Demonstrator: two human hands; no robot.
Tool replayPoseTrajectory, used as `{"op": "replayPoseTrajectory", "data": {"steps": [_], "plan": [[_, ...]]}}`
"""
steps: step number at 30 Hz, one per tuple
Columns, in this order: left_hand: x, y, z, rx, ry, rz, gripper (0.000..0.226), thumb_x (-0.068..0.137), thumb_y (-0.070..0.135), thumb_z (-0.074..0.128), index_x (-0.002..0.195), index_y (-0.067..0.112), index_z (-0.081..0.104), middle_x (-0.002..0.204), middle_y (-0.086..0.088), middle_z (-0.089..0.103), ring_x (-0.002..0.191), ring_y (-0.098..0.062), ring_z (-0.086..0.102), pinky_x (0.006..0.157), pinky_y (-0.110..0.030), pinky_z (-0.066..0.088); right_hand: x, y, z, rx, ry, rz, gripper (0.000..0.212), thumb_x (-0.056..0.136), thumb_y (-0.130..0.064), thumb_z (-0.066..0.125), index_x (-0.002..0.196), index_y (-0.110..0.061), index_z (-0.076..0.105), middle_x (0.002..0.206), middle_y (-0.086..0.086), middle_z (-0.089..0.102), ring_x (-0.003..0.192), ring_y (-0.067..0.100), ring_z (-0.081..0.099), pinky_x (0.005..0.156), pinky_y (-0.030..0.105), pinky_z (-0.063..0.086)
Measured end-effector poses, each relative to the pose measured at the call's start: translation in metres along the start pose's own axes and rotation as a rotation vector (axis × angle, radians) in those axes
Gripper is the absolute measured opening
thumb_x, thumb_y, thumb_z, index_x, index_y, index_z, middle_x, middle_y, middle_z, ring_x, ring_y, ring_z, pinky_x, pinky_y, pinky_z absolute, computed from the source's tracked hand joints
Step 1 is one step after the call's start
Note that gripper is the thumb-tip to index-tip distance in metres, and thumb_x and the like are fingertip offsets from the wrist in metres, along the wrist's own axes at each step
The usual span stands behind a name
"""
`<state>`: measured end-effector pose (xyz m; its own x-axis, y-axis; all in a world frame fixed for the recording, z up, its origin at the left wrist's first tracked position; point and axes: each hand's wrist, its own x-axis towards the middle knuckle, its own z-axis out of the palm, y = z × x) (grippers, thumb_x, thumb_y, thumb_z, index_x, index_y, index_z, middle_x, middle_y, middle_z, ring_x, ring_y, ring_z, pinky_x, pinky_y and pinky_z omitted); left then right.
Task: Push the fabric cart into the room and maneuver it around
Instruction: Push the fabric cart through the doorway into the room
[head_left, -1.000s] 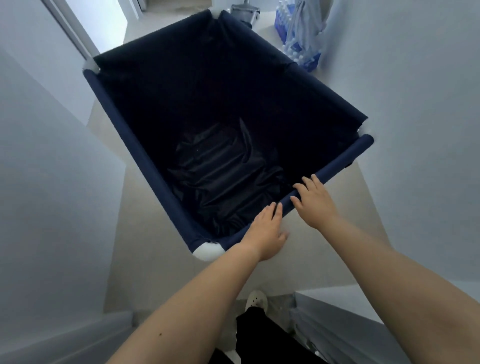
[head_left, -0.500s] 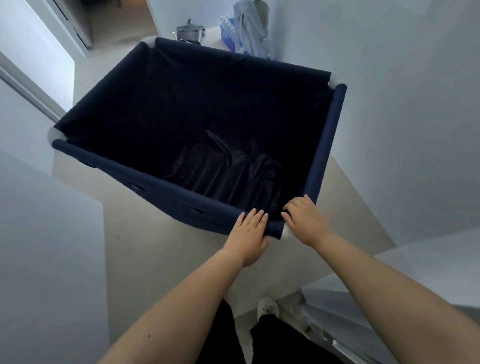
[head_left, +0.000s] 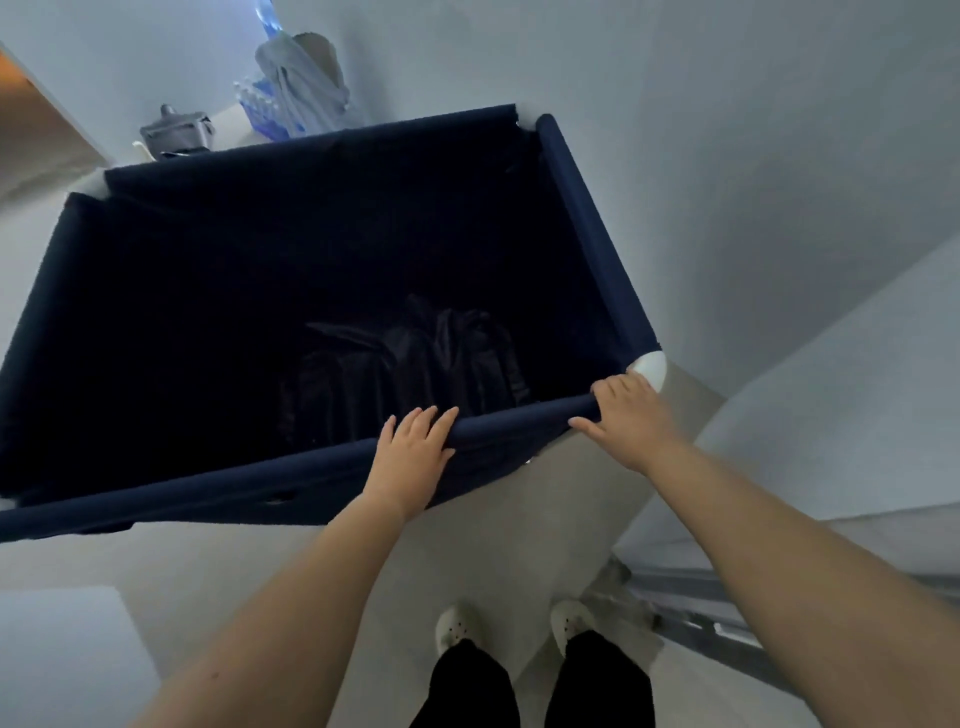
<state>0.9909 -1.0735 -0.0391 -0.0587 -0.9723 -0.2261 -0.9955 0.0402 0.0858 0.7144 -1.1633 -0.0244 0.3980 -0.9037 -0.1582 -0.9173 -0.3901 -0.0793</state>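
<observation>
Now: fabric cart (head_left: 291, 270) long axis left-right | left hand (head_left: 410, 457), right hand (head_left: 631, 421) grip its near rail

My cart (head_left: 587, 218) is matt navy woven cloth sleeved over its rails, with a smooth white plastic corner cap (head_left: 652, 368), dark creased slightly shiny fabric (head_left: 415, 364) inside, over a smooth pale floor (head_left: 467, 561).
</observation>
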Motion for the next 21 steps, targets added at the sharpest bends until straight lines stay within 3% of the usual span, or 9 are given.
{"op": "replayPoseTrajectory", "data": {"steps": [6,21], "plan": [[-0.003,0.005,0.010,0.044,0.116,0.130,0.047,0.093,0.035,0.047,0.137,0.022,0.036,0.125,0.000,0.056,0.117,-0.022,0.049,0.102,-0.042,0.033,-0.018,0.007,0.004,-0.020,-0.013,0.044,0.051,0.086,-0.057,0.043,0.103,-0.009,0.051,0.104,0.007,0.059,0.103,0.024,0.050,0.110,0.035,0.024],[-0.028,0.045,0.021,0.047,0.112,0.299,0.045,0.096,0.036,0.037,0.138,0.022,0.027,0.126,0.000,0.050,0.109,-0.022,0.048,0.094,-0.040,0.037,-0.097,0.022,0.017,0.015,0.019,0.211,0.048,0.084,-0.051,0.051,0.105,-0.008,0.052,0.105,0.010,0.059,0.105,0.026,0.049,0.107,0.037,0.026]]}}
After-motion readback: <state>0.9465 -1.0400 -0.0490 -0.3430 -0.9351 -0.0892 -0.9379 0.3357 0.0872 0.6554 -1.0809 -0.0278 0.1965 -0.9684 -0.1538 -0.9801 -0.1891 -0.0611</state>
